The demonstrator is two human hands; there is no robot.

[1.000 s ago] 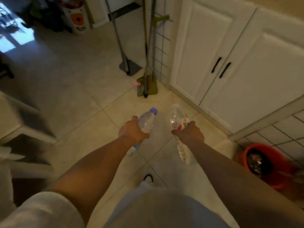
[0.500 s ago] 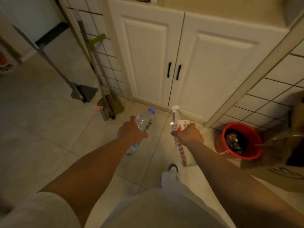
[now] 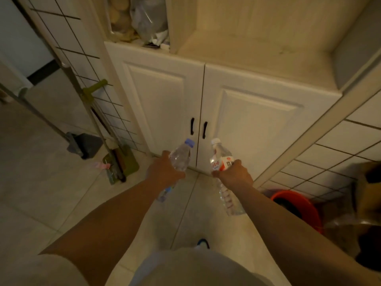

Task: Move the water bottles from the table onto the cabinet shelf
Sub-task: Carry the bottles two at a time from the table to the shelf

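Note:
My left hand [image 3: 164, 172] grips a clear water bottle with a blue cap [image 3: 181, 155] round its middle. My right hand [image 3: 234, 175] grips a second clear bottle with a white cap and red-and-white label [image 3: 221, 158]. Both bottles are held out in front of me, caps pointing toward the white cabinet [image 3: 237, 112]. Its two doors with black handles are closed. Above the doors lies an open beige shelf [image 3: 247, 46], bare on the right side. The table is out of view.
Bags and jars [image 3: 140, 19] fill the shelf's left compartment behind a divider. A dustpan [image 3: 84, 144] and broom [image 3: 121, 162] lean by the tiled wall at left. A red bucket [image 3: 296, 205] and a cardboard box [image 3: 369, 193] sit at right on the floor.
I have stepped closer to the cabinet and my view has tilted up, bringing the open shelf above the doors into sight. Both hands keep holding their bottles in front of me.

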